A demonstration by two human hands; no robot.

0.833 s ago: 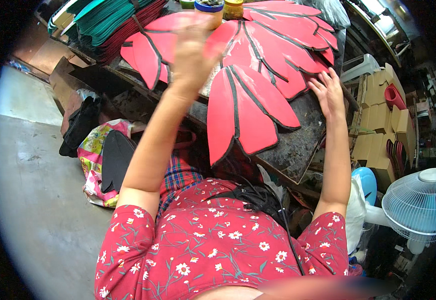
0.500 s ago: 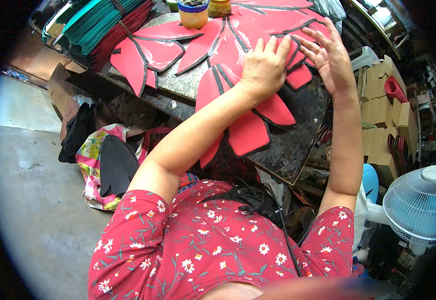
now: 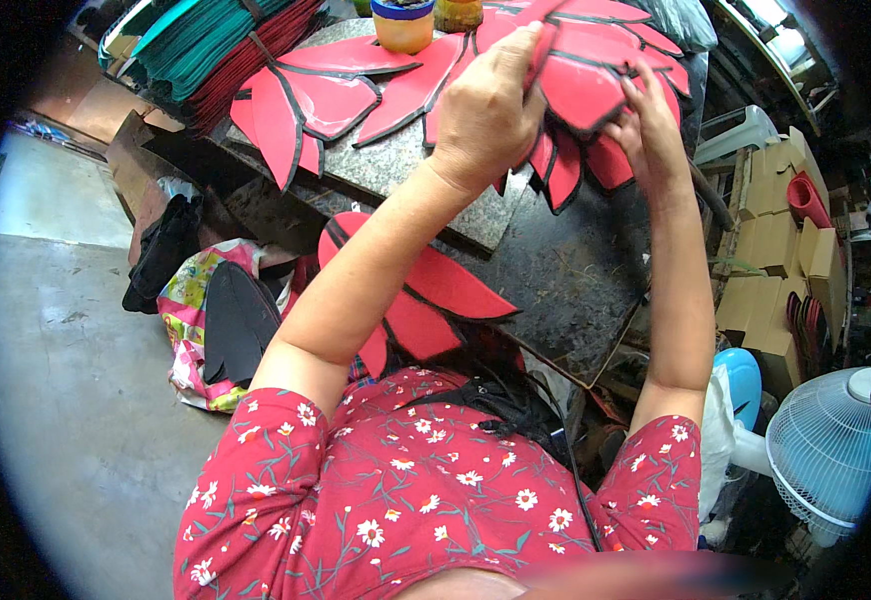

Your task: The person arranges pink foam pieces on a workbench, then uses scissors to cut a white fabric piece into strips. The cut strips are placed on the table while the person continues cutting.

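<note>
Both of our hands have lifted off the flat red petal sheet and now gather its petals together, so the sheet that lay spread across the counter half a second ago is bunched up between them. Our left hand [image 3: 486,115] closes its grip over a fold of the red petal sheet [image 3: 581,90], fingers curled round the top edge, knuckles toward us. Our right hand [image 3: 651,130] pinches the same sheet from the other side, fingers bent and thumb pressing on a petal; both grips are closed on the sheet, and the hands sit just beside each other.

We see the sheet as a cluster of pointed red petals edged in black, raised above the far part of the counter [image 3: 556,270]. More red petals [image 3: 306,100] lie flat on a grey stone slab [image 3: 406,165] to the left of the held sheet, touching the slab. A further group of red petals [image 3: 426,300] hangs over the near edge of the counter, below our left forearm.

Beyond the flat petals stands an orange pot with a blue rim [image 3: 403,22]. A stack of green and dark red sheets [image 3: 216,45] lies far left of the pot. Right of the counter are cardboard boxes [image 3: 771,250], and nearer to us a white fan [image 3: 826,450]. On the floor left of the counter sits a patterned bag [image 3: 201,310].
</note>
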